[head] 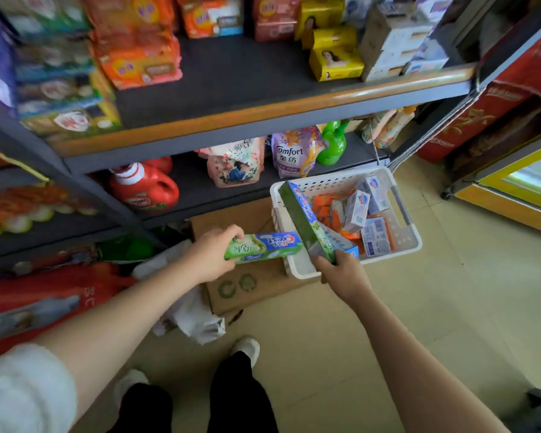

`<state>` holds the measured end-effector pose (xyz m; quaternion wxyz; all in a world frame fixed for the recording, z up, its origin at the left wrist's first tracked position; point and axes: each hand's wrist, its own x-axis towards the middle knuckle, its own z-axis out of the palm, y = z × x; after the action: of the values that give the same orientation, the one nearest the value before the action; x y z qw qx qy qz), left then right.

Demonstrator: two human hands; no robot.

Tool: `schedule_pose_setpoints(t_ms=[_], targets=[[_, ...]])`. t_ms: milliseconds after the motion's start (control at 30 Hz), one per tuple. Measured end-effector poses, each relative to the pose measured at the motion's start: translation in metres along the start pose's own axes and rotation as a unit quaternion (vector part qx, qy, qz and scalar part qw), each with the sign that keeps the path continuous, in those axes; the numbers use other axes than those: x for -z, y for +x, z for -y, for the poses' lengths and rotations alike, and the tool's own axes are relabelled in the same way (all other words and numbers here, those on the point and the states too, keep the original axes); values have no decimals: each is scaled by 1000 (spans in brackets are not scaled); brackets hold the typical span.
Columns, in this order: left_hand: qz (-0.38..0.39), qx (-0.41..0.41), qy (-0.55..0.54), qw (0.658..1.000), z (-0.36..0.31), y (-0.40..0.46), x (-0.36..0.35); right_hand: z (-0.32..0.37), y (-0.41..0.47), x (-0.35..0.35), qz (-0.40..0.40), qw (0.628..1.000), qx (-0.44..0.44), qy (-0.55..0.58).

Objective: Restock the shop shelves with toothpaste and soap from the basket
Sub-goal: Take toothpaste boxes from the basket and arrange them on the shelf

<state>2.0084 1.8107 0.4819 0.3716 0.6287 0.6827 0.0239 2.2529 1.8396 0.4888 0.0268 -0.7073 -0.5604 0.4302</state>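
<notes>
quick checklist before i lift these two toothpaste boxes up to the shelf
1. Left hand has a firm hold on the green toothpaste box: ok, fingers wrap its end.
2. Right hand has a firm hold on the second toothpaste box: ok, gripped at its lower end, box tilted up.
3. Second box is clear of the white basket: not ok, it stands over the basket's left rim.
4. Free space on the upper shelf: ok, a wide bare patch between the orange packs and yellow boxes.
5. Basket sits steady on the cardboard box: cannot tell.
6. Soap left in the basket: ok, several small boxes remain.
</notes>
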Motion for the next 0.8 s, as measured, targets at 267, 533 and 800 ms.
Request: schedule_pose_setpoints(t_ms=[267, 533, 800], targets=[[-123, 154, 52, 979, 118, -120, 46, 113, -51, -94, 73, 983, 155, -70], [-288, 230, -41, 929, 255, -275, 116, 232, -133, -222, 97, 951, 282, -80], [-459, 186, -71, 866, 320, -363, 177, 346, -188, -297, -29, 945, 324, -33]])
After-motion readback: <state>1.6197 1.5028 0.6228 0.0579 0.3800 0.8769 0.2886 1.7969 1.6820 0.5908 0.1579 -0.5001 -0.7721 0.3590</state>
